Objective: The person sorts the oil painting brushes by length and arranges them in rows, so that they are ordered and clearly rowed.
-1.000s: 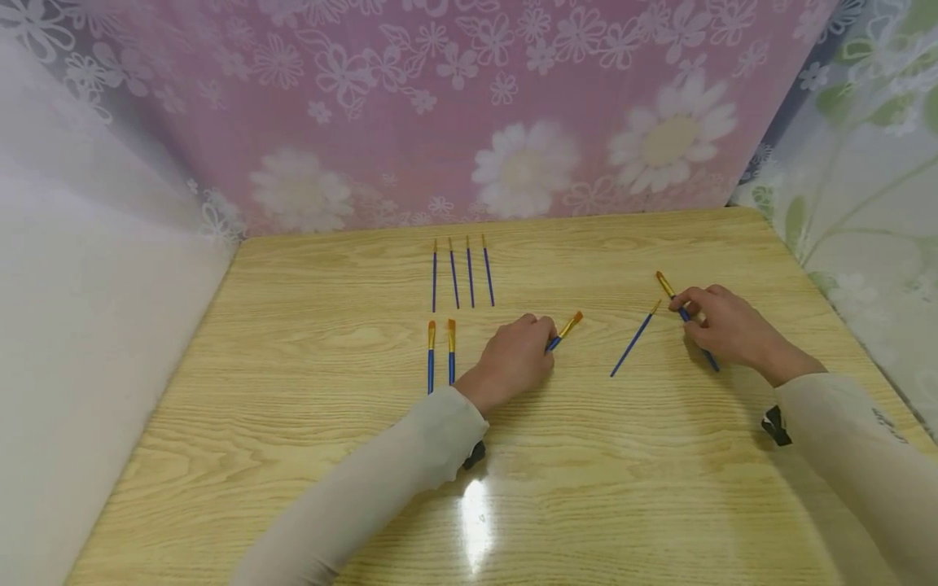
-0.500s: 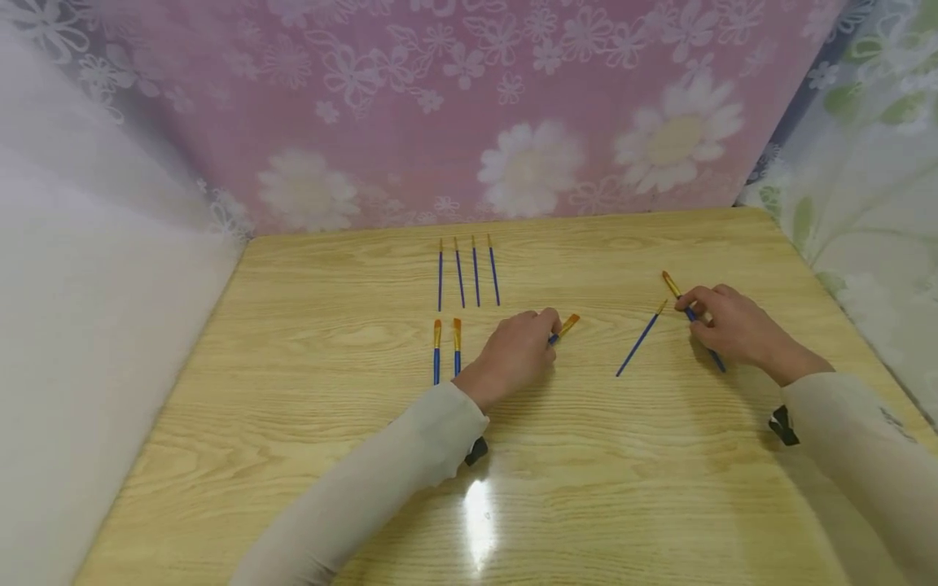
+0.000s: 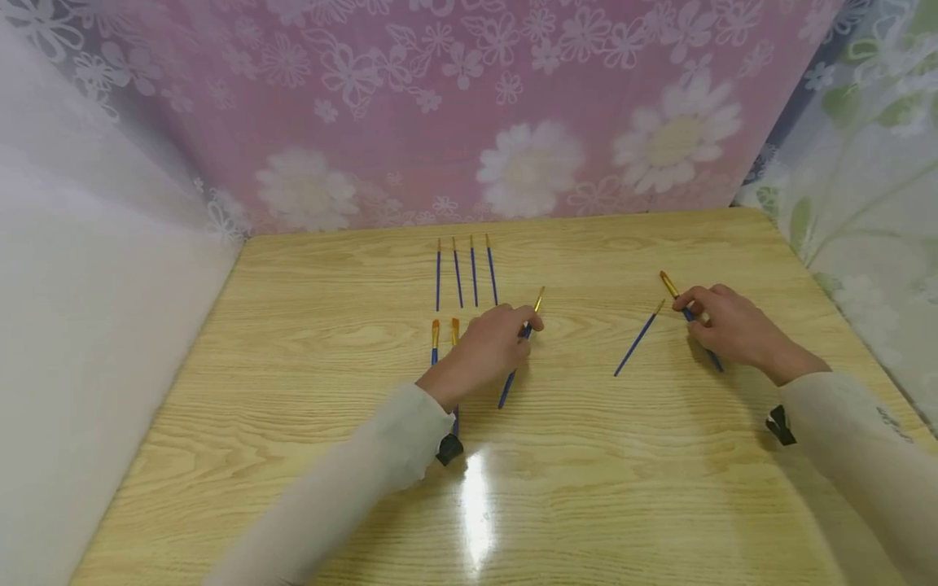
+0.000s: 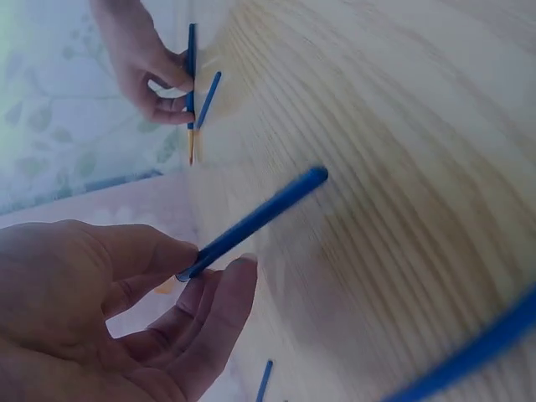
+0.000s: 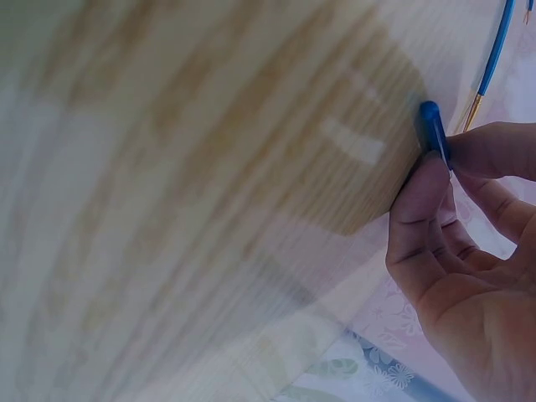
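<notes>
In the head view, my left hand (image 3: 484, 346) pinches a paintbrush (image 3: 507, 389) by its blue handle, bristles pointing away from me. The left wrist view shows that blue handle (image 4: 260, 219) between thumb and fingers. On the right side, my right hand (image 3: 733, 327) pinches another paintbrush (image 3: 668, 285) with a gold ferrule, slanting over the table. Just left of it lies a thinner paintbrush (image 3: 634, 346). Two wider paintbrushes, one flat-tipped (image 3: 455, 327) and one beside it (image 3: 436, 335), are partly hidden by my left hand and wrist.
Several thin paintbrushes (image 3: 474, 273) lie side by side near the back of the wooden table (image 3: 308, 342). A pink flowered cloth (image 3: 410, 146) hangs behind the table. Pale walls stand at the left and right sides.
My left hand has moved left with its paintbrush, which has swung from a slant to nearly in line with the row of wider brushes. My right hand stays about where it was.
</notes>
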`<action>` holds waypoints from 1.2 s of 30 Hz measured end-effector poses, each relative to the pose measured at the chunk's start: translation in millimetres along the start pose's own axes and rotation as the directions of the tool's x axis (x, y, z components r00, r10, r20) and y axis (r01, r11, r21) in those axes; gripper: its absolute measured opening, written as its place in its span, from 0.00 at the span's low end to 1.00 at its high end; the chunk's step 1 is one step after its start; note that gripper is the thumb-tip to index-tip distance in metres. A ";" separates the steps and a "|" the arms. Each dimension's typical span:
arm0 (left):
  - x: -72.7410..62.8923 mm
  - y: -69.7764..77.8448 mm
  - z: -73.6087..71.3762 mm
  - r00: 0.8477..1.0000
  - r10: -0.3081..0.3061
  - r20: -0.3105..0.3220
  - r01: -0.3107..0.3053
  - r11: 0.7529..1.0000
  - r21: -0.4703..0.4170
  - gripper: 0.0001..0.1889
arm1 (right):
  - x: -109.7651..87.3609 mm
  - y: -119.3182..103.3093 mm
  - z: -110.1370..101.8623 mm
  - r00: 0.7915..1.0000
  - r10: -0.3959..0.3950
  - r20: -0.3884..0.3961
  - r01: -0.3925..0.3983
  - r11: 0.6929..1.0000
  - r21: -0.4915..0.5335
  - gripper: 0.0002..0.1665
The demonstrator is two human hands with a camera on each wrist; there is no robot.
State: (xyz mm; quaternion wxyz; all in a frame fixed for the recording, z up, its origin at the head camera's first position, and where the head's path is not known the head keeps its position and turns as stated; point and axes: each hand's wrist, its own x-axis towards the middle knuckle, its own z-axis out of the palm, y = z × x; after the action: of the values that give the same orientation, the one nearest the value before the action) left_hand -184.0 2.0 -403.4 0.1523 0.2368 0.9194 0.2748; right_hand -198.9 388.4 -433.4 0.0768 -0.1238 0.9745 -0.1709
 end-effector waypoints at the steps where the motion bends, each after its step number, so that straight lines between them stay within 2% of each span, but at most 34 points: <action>1: -2.5 -2.6 -2.6 1.000 -0.004 -0.004 0.004 1.000 -0.004 0.18 | 0.0 -0.4 -0.7 1.000 -0.002 -0.001 0.002 1.000 -0.002 0.19; 8: -21.1 -22.0 -9.7 0.998 -0.051 -0.020 0.052 0.998 0.018 0.16 | -0.4 -0.7 -2.6 1.000 0.020 0.012 -0.020 1.000 0.000 0.20; 14: -33.9 -38.0 -6.4 0.998 -0.041 -0.044 0.044 0.997 0.059 0.16 | -0.6 0.2 -1.4 1.000 0.025 0.011 -0.025 1.000 0.002 0.20; 19: -43.0 -45.4 -3.2 0.996 -0.034 -0.077 0.042 0.994 0.104 0.16 | 0.1 0.7 0.4 1.000 0.016 0.006 -0.016 1.000 0.008 0.20; 23: -48.4 -49.7 1.1 0.992 -0.025 -0.120 0.052 0.973 0.224 0.16 | 0.3 1.0 0.8 1.000 0.019 0.006 -0.019 1.000 0.009 0.20; 27: -51.0 -53.4 5.7 0.989 0.009 -0.150 0.041 0.944 0.326 0.14 | 0.8 1.2 1.0 1.000 0.016 0.004 -0.016 1.000 0.008 0.20; 36: -50.9 -54.9 11.8 0.984 0.074 -0.159 0.000 0.907 0.420 0.12 | 0.1 1.0 0.6 1.000 0.017 0.007 -0.017 1.000 0.013 0.20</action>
State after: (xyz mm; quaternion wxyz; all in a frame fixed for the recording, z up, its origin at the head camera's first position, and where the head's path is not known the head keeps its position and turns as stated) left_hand -155.7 -59.7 -437.0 0.0131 0.2567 0.9619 0.0935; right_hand -199.1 389.1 -434.3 0.0825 -0.1155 0.9741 -0.1759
